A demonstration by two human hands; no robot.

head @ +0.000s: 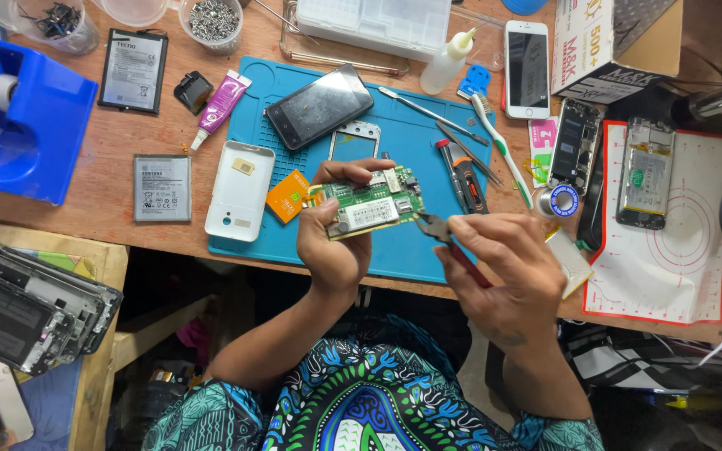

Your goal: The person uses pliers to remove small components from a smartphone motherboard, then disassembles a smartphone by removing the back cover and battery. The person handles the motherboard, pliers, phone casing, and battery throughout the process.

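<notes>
Above the lap, just off the near edge of the blue mat [411,250], the left hand [332,238] is gripping a green circuit board [369,205], thumb along its near edge and fingers curling over the far edge, so the component face is tilting up toward the camera; judged, this is keeping the board steady and lit for fine work. Right of it, the right hand [507,267] is pinching red-handled cutters [444,234], fingers pressed together round the handle, with the dark tip touching or just short of the board's right end; cannot tell which. Just beyond the left hand's fingers, a silver phone frame [354,140] is lying on the mat, and farther out a black phone [319,106] is lying screen up. Left of the left hand, an orange card [287,195] and a white back cover [239,190] are lying side by side, with a grey battery [162,188] farther left on the bare wood. Beyond the right hand, a screwdriver [461,175], tweezers [428,110] and a toothbrush [503,150] are lying loose on the mat, near but not touching the hands. To the right of the right hand, a solder spool [563,200] and two opened phones [649,171] are sitting well apart from the board. Nothing is standing between the cutters and the board; the screwdriver is the nearest clutter should the right hand swing outward.
</notes>
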